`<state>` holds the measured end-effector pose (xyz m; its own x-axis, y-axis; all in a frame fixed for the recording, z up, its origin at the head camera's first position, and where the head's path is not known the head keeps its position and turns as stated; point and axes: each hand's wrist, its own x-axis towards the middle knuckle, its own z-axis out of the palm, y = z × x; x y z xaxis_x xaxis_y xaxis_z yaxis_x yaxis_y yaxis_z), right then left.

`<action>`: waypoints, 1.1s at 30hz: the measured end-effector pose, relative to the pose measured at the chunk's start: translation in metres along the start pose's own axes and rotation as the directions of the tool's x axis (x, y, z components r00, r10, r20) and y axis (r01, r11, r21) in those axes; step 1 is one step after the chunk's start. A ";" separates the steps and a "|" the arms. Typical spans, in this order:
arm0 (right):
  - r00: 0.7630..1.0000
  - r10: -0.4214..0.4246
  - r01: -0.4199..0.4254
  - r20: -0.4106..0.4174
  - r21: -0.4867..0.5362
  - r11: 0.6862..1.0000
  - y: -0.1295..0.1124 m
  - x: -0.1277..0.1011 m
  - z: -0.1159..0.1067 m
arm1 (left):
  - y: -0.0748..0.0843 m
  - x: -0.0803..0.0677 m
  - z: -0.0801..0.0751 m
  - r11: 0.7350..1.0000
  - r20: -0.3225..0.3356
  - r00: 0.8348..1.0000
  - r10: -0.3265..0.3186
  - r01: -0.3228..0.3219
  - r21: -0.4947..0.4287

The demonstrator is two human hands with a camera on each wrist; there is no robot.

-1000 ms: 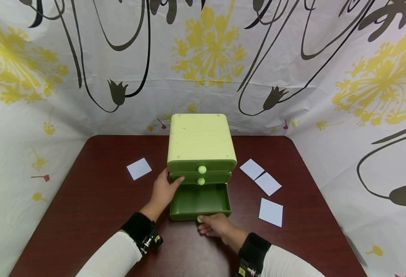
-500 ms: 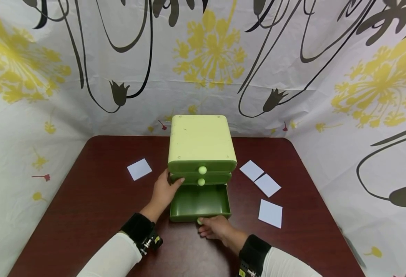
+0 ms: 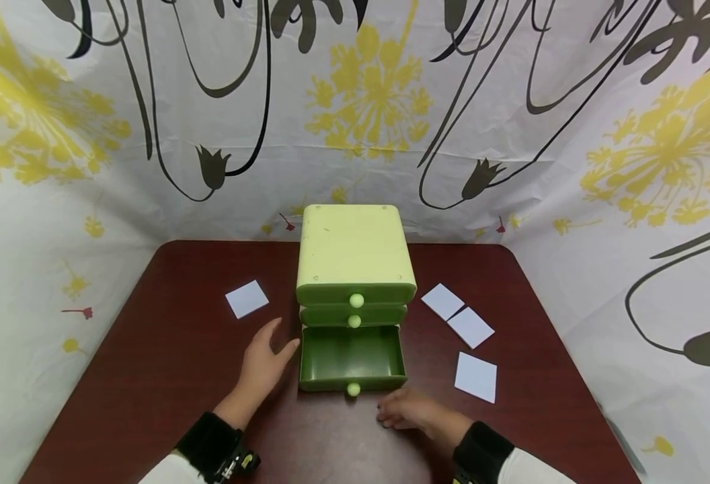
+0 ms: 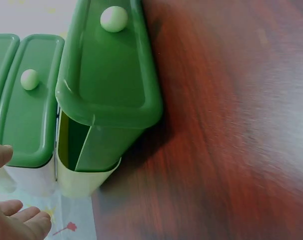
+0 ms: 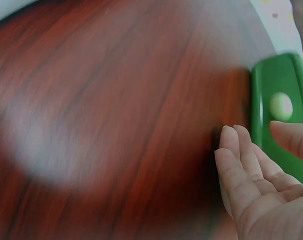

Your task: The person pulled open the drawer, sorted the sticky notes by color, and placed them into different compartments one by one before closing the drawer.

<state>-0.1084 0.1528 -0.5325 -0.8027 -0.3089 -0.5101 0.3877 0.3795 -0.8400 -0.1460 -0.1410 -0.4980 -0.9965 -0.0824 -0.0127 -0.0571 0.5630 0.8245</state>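
Observation:
A small green chest of drawers (image 3: 355, 245) with a pale yellow-green top stands at the middle of the table. Its bottom drawer (image 3: 353, 356) is pulled out and bare inside; the two drawers above are closed. My left hand (image 3: 261, 366) is just left of the chest, thumb and fingers spread apart, holding nothing. In the left wrist view its fingers (image 4: 26, 220) show at the lower left, apart from the drawer fronts. My right hand (image 3: 412, 410) is right of the bottom drawer's round knob (image 3: 353, 389), off it, its fingers loosely bent with nothing in them.
On the dark red-brown table (image 3: 185, 349), one white card (image 3: 247, 299) lies left of the chest. Two touching cards (image 3: 442, 301) and another white card (image 3: 476, 377) lie to its right. A patterned cloth (image 3: 355, 101) hangs behind and at the sides.
My left hand has let go of the chest's side and moved left and toward me. My right hand has released the bottom knob and moved right. The drawer stays pulled out.

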 end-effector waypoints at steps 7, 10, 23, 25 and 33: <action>0.994 -0.058 0.056 -0.094 -0.027 0.998 0.005 -0.015 -0.050 | 0.010 -0.030 -0.002 0.986 -0.040 0.987 0.156 -0.154 0.058; 0.986 -0.071 0.062 -0.153 -0.062 0.996 0.005 -0.020 -0.068 | 0.021 -0.040 0.004 0.959 -0.039 0.963 0.266 -0.260 0.110; 0.891 -0.068 -0.005 -0.449 -0.160 0.987 0.020 -0.034 -0.109 | 0.060 -0.057 0.045 0.814 0.225 0.817 0.531 -0.565 0.130; 0.878 -0.075 -0.019 -0.472 -0.190 0.982 0.021 -0.037 -0.114 | 0.065 -0.057 0.050 0.796 0.267 0.793 0.548 -0.592 0.125; 0.839 -0.123 -0.104 -0.530 -0.377 0.920 0.026 -0.045 -0.131 | 0.087 -0.054 0.073 0.740 0.368 0.718 0.591 -0.664 0.108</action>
<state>-0.1214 0.2906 -0.5072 -0.9613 0.1564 -0.2268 0.2690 0.7104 -0.6503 -0.1018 -0.0279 -0.4667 -0.7713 0.5764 0.2699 0.6132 0.5597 0.5574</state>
